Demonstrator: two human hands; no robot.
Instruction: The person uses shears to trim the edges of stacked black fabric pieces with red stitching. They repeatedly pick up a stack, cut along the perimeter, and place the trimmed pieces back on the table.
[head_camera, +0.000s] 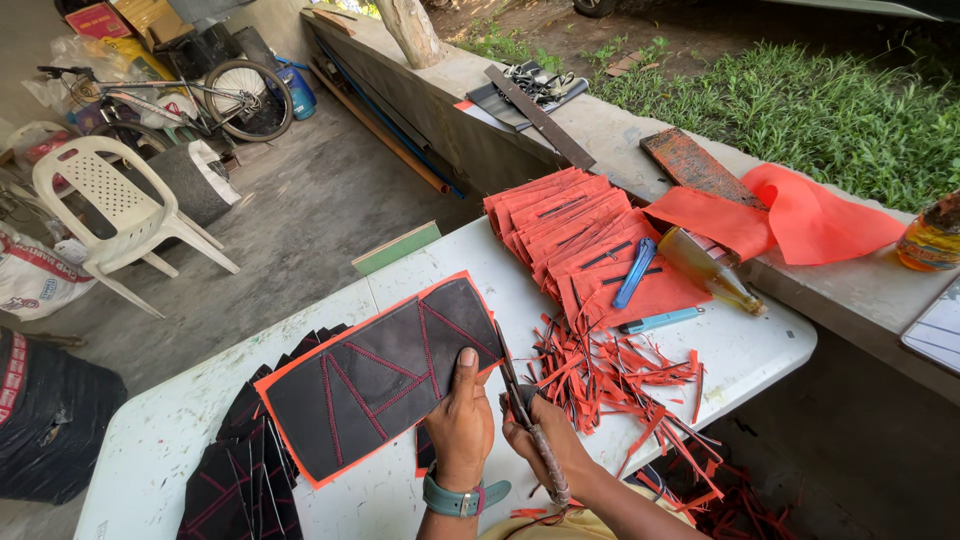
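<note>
My left hand (461, 420) grips the near right edge of a black stitched panel (385, 375) with an orange border, held flat above the white table (750, 350). My right hand (545, 440) holds scissors (520, 395), their blades set against the panel's right edge beside my left thumb. Orange and black trimmings (610, 380) lie heaped just right of the scissors.
A stack of black stitched panels (240, 470) lies at the table's near left. Orange panels (575, 235), blue pens (635, 272) and a bottle (710, 270) sit at the far right. A concrete ledge (640, 130) carries orange fabric (800, 215). A white plastic chair (110, 205) and a bicycle (220, 100) stand left.
</note>
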